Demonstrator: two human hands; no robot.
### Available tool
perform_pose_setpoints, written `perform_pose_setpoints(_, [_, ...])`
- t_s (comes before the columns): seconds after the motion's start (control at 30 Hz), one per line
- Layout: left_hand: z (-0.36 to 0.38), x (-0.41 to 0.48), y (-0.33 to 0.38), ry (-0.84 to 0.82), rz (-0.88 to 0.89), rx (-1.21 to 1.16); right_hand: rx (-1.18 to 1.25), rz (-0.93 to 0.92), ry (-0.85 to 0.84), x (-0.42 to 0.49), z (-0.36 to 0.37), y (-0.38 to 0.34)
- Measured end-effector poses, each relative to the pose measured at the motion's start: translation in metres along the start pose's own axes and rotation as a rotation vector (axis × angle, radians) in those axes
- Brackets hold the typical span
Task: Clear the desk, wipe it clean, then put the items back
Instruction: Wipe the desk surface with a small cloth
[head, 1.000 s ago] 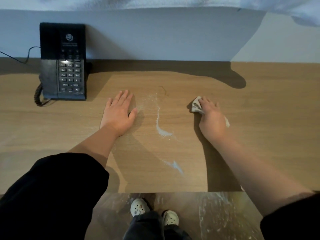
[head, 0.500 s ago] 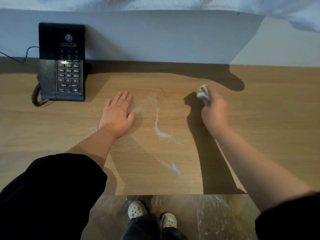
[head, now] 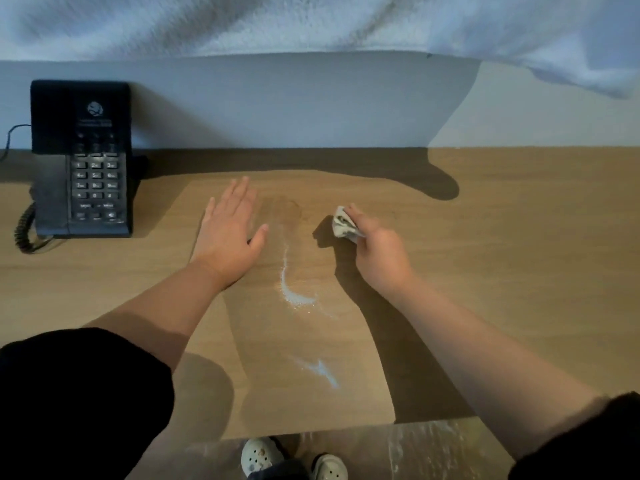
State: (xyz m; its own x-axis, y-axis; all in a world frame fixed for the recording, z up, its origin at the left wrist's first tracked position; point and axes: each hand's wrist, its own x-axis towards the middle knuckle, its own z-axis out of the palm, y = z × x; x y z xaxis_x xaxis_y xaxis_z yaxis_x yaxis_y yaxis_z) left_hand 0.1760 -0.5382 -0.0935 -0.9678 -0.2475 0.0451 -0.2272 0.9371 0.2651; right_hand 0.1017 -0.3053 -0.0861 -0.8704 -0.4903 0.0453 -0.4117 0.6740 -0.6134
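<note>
The wooden desk (head: 519,237) still shows its white powder streak (head: 286,282) — the right hand (head: 379,252), pinching a crumpled cloth (head: 343,227), has dropped back beside it, the left hand (head: 228,233) pressed flat opposite, fingers straight — so wiping looks barely begun.

Left forearm (head: 166,306) and right forearm (head: 485,341): bare, reaching forward from 2 dark sleeves (head: 79,393). Left hand (head: 228,233): palm down, flat on the counter (head: 519,237); fingers (head: 239,199) straight and close together; thumb spread toward the right. Right hand (head: 379,252): knuckles up; fingers (head: 360,218) curled, pinching a crumpled cloth (head: 343,227) at their tips; cloth low over the counter, contact not discernible. The 2 hands lie apart, roughly level.
</note>
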Motion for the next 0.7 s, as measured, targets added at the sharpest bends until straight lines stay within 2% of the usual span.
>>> perform_pose_setpoints(0.13, [0.012,0.041,0.061,-0.135,0.128,-0.062,-0.074,0.25,0.251,0.033,-0.049,0.034])
perform_pose_setpoints(0.2, [0.024,0.054,0.091,-0.182,0.163,-0.048,-0.125,0.297,0.312,0.054,-0.071,0.063])
perform_pose_setpoints(0.33, [0.045,0.07,0.126,-0.203,0.164,-0.013,-0.179,0.477,0.339,0.101,-0.102,0.119])
perform_pose_setpoints(0.4, [0.055,0.076,0.13,-0.23,0.126,-0.019,-0.192,0.573,0.284,0.113,-0.103,0.136])
perform_pose_setpoints(0.47, [0.062,0.08,0.13,-0.233,0.113,0.015,-0.23,0.505,0.219,0.11,-0.09,0.139])
perform_pose_setpoints(0.57, [0.065,0.082,0.128,-0.192,0.127,0.037,-0.31,0.253,0.157,0.091,-0.067,0.121])
perform_pose_setpoints(0.7, [0.061,0.081,0.13,-0.183,0.124,0.042,-0.177,-0.043,0.083,0.053,-0.042,0.101])
